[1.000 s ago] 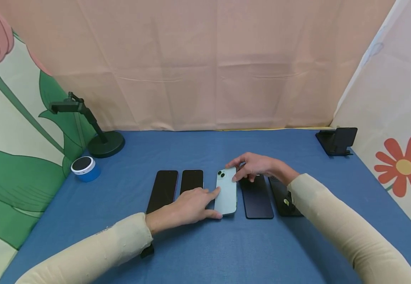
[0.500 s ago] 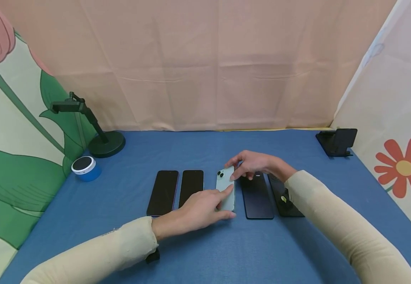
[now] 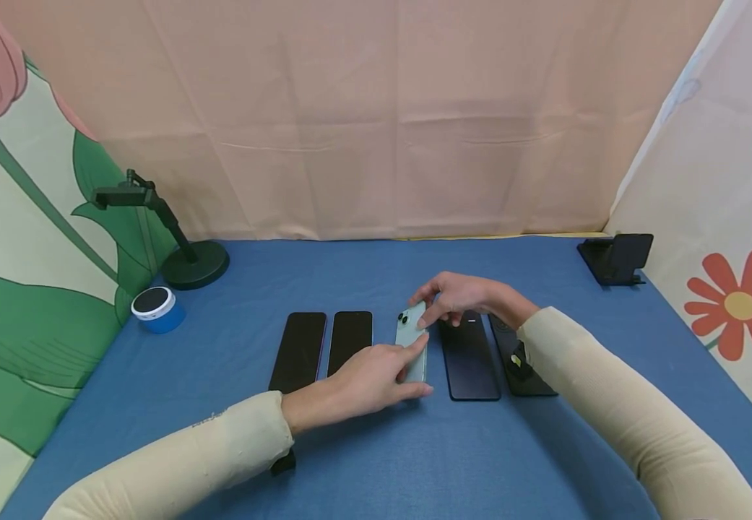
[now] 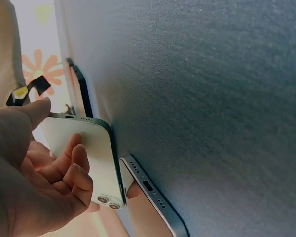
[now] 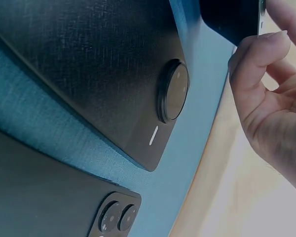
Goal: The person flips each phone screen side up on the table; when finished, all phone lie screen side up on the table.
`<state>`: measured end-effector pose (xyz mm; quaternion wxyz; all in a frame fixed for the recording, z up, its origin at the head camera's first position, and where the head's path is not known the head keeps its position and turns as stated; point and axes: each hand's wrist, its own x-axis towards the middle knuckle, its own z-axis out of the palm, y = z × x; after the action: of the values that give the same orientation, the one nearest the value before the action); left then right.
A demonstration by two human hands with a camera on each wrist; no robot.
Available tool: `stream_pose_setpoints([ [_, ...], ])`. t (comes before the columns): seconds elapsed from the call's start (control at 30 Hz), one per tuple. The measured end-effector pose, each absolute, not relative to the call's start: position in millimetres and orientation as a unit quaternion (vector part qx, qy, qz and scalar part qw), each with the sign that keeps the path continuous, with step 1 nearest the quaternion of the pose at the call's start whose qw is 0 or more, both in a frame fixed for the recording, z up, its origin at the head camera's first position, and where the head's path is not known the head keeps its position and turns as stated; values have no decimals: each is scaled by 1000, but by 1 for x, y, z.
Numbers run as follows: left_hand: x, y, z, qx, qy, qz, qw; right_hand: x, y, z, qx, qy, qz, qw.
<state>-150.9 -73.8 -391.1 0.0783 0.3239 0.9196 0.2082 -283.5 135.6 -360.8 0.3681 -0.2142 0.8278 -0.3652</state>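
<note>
A pale mint smartphone (image 3: 407,331) is tilted over the blue table, its camera side facing up and left. My right hand (image 3: 463,295) pinches its top end between thumb and fingers; in the right wrist view the dark screen side of the phone (image 5: 234,17) shows by the fingertips. At the lower end, my left hand (image 3: 372,375) holds it, with the thumb at the port edge and fingers against the pale back (image 4: 84,140) in the left wrist view. Two dark phones (image 3: 297,352) lie screen up on the left. Another dark phone (image 3: 469,361) lies camera side up to the right.
Under the right forearm lies one more black phone (image 3: 520,365), also camera side up. A dark desk stand (image 3: 193,263) and a blue-and-white round container (image 3: 160,310) stand at the left, and a black folding phone stand (image 3: 616,258) at the back right corner.
The mint phone has tilted further, its visible back narrowing. My left hand has slid rightward along it, and my right hand has shifted slightly left and up.
</note>
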Motion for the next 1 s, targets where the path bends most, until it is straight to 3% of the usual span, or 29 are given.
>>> stream_pose_setpoints([
  [0.43,-151,-75,-388,338,912,217,77,-273,140,-371,-202,835,-413,302],
  [0.8,-147,-76,-384,310,916,232,104,-268,143,-378,-203,822,-451,281],
  [1.0,-144,-78,-379,287,926,230,88,-271,148,-375,-180,825,-471,254],
])
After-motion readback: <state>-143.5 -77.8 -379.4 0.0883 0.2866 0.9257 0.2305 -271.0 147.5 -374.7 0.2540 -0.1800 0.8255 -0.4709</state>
